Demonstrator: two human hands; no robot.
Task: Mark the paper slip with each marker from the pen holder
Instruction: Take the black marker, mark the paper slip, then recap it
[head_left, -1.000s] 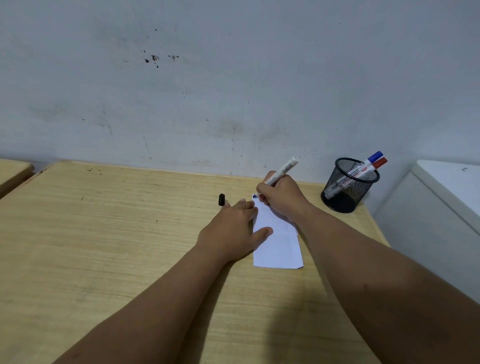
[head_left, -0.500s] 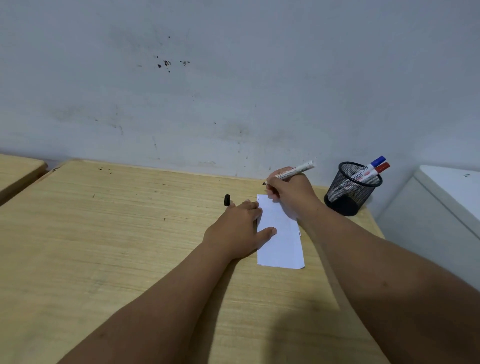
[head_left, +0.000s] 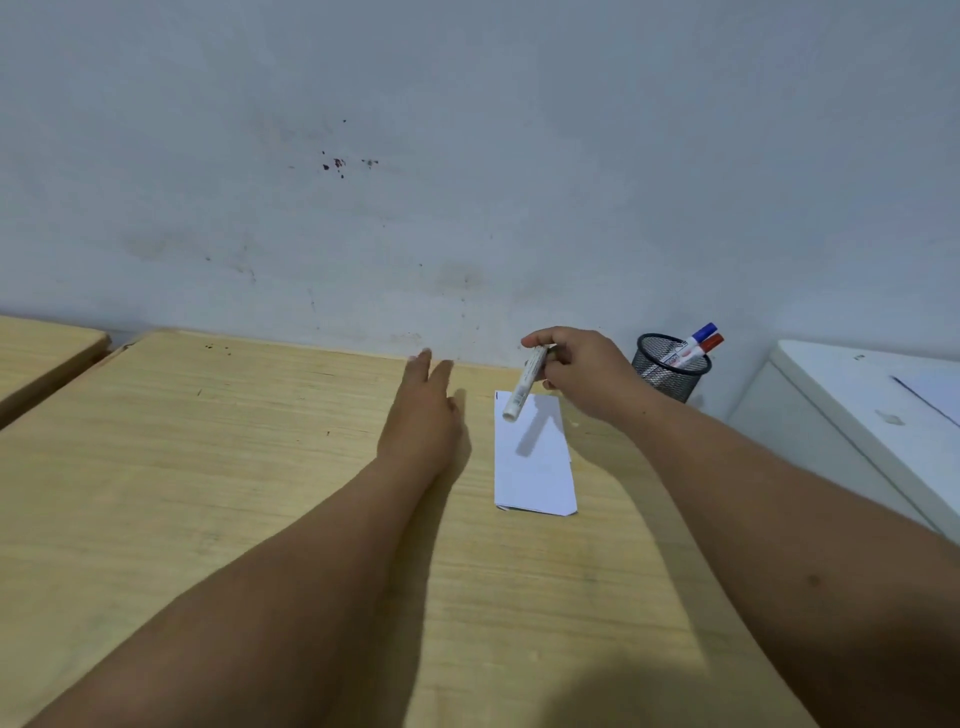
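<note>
A white paper slip (head_left: 535, 467) lies flat on the wooden table (head_left: 208, 467), with a small dark mark at its far left corner. My right hand (head_left: 587, 371) hovers above the slip's far end, pinching a white marker (head_left: 523, 391) that hangs tilted, its free end over the paper. My left hand (head_left: 422, 415) is off the slip, to its left, with fingers stretched toward the wall. The black cap does not show. A black mesh pen holder (head_left: 670, 370) at the back right holds a blue marker (head_left: 702, 334) and a red marker (head_left: 709, 343).
A stained grey wall rises right behind the table. A white cabinet (head_left: 857, 415) stands to the right of the table, beyond the pen holder. The corner of a second wooden table (head_left: 41, 348) shows at the far left.
My right hand lifted the marker off the slip and turned it so its free end points down. My left hand left the paper and reached forward over the spot where the black cap lay.
</note>
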